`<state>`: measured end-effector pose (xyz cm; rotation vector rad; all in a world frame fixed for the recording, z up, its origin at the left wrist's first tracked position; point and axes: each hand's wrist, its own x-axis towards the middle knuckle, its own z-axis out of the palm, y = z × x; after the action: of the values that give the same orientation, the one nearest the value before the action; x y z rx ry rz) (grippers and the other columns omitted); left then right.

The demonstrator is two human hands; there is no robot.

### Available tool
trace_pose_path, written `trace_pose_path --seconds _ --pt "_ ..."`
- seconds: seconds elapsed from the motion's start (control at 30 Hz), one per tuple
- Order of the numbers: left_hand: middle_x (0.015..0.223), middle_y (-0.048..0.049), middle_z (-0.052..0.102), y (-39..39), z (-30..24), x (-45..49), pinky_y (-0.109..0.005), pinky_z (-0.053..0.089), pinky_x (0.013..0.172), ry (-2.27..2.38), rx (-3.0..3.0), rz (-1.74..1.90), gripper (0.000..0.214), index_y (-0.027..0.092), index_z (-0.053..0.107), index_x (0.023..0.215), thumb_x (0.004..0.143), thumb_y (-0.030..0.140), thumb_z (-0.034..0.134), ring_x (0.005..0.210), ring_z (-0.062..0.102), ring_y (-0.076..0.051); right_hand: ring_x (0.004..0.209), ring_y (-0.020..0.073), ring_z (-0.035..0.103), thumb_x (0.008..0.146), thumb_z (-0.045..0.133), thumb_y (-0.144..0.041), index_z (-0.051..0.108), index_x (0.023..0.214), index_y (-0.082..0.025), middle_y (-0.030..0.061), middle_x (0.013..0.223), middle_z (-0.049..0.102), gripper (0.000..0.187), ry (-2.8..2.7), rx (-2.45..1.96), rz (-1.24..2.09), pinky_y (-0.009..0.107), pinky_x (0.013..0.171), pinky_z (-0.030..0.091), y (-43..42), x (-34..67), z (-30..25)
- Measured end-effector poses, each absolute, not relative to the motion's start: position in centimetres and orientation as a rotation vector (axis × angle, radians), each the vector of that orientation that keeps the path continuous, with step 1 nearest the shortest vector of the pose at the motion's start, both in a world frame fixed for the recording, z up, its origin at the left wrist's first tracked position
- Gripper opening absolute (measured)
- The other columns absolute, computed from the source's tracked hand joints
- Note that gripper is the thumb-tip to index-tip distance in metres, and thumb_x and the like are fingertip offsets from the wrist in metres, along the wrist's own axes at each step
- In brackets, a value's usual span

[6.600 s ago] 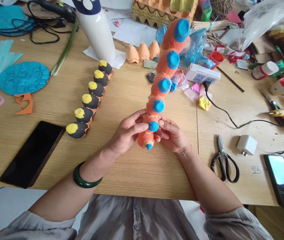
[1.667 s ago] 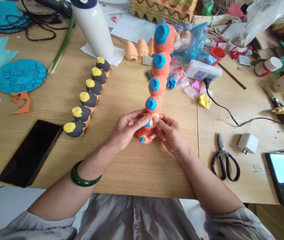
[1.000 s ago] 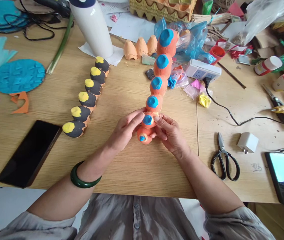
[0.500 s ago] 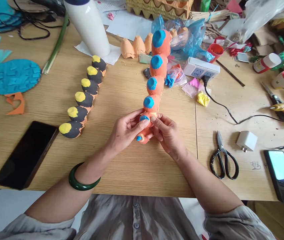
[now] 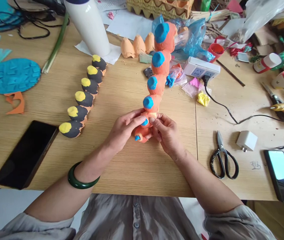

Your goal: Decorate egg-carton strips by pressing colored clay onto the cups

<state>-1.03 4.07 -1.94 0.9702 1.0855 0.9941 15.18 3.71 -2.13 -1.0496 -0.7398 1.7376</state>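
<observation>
An orange egg-carton strip [image 5: 160, 85] with blue-topped bumps slants away from me above the wooden table. Near its close end, my left hand [image 5: 124, 128] grips it from the left, thumb by a small blue tip. My right hand [image 5: 166, 129] pinches the strip's right side, thumb on a paler patch. Fingers of both hands are partly hidden beneath the strip. To the left lies a black egg-carton strip [image 5: 89, 86] with yellow-topped bumps. Beyond stands a plain, uncoloured egg-carton strip [image 5: 139, 46], partly behind the orange one.
Scissors [image 5: 223, 158], a white charger [image 5: 247, 140] and a lit phone [image 5: 282, 175] lie at right. A power strip [image 5: 202, 68] trails a black cable. At left are a dark phone [image 5: 25, 155] and a blue oval piece [image 5: 14, 76]. A white bottle [image 5: 89, 28] stands behind.
The orange strip has tilted, its far end shifting right and up and its near end slightly left. My left thumb has moved a little up and left; my right hand stays nearly still.
</observation>
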Motion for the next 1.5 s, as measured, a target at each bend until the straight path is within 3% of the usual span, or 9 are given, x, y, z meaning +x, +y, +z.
trace_pose_path --seconds 0.17,0.37,0.6,0.77,1.0,1.2,1.33,1.5 --pt "0.098 -0.0050 0.079 4.0 -1.7 -1.0 -0.029 0.056 0.066 1.056 0.829 0.961 0.044 0.020 0.079 0.117 0.078 0.041 0.081 0.085 0.071 -0.022 0.040 0.0026 0.037 0.075 0.093 -0.048 0.062 0.087 -0.020 -0.0077 0.064 0.062 0.044 -0.773 -1.061 1.701 0.020 0.036 0.029 3.2 14.8 -1.6" --pt "0.103 -0.0050 0.079 3.4 -1.7 -1.0 -0.030 0.057 0.073 1.093 0.908 1.043 0.038 0.020 0.077 0.112 0.078 0.037 0.078 0.090 0.070 -0.023 0.039 0.0023 0.042 0.074 0.093 -0.048 0.061 0.089 -0.019 -0.0069 0.069 0.063 0.045 -0.799 -1.043 1.702 0.019 0.035 0.031 2.8 14.6 -1.1" --pt "0.108 -0.0054 0.076 3.3 -1.7 -1.3 -0.027 0.055 0.064 0.931 0.868 1.019 0.049 0.021 0.074 0.129 0.085 0.042 0.072 0.087 0.068 -0.020 0.036 0.0016 0.044 0.073 0.095 -0.048 0.060 0.088 -0.019 -0.0075 0.067 0.064 0.047 -0.802 -1.003 1.700 0.018 0.033 0.031 3.0 14.9 -1.0" --pt "0.109 -0.0057 0.077 3.4 -2.5 -1.2 -0.027 0.057 0.075 0.923 0.964 1.067 0.056 0.020 0.071 0.135 0.082 0.037 0.081 0.088 0.070 -0.018 0.038 0.0029 0.050 0.077 0.093 -0.048 0.059 0.091 -0.019 -0.0076 0.068 0.064 0.046 -0.822 -0.980 1.708 0.016 0.035 0.034 3.1 14.9 -1.1" --pt "0.103 -0.0066 0.076 3.1 -2.0 -1.0 -0.025 0.058 0.070 0.939 1.057 1.065 0.061 0.016 0.067 0.139 0.085 0.042 0.079 0.087 0.070 -0.018 0.040 0.0034 0.052 0.077 0.093 -0.048 0.059 0.092 -0.020 -0.0068 0.070 0.066 0.046 -0.830 -0.954 1.714 0.016 0.035 0.035 3.1 14.9 -1.4" --pt "0.111 -0.0096 0.077 2.8 -1.4 -0.7 -0.027 0.061 0.079 1.016 1.159 1.060 0.062 0.014 0.065 0.142 0.087 0.040 0.078 0.094 0.072 -0.019 0.040 0.0040 0.053 0.078 0.091 -0.049 0.059 0.093 -0.020 -0.0063 0.073 0.067 0.046 -0.850 -0.957 1.708 0.017 0.037 0.043 3.0 14.9 -1.5" --pt "0.106 -0.0073 0.077 2.8 -1.1 -0.8 -0.026 0.059 0.071 1.013 1.166 1.028 0.060 0.016 0.065 0.145 0.091 0.041 0.072 0.086 0.070 -0.018 0.040 0.0040 0.054 0.079 0.091 -0.047 0.058 0.093 -0.020 -0.0066 0.071 0.065 0.045 -0.856 -0.965 1.711 0.016 0.035 0.038 3.0 14.9 -1.4" --pt "0.110 -0.0076 0.077 3.2 -1.4 -1.0 -0.027 0.058 0.073 0.928 1.127 1.011 0.062 0.017 0.064 0.147 0.091 0.041 0.072 0.089 0.071 -0.019 0.041 0.0042 0.054 0.078 0.091 -0.049 0.058 0.094 -0.020 -0.0065 0.071 0.066 0.047 -0.843 -0.987 1.709 0.016 0.034 0.034 3.2 15.0 -1.4"
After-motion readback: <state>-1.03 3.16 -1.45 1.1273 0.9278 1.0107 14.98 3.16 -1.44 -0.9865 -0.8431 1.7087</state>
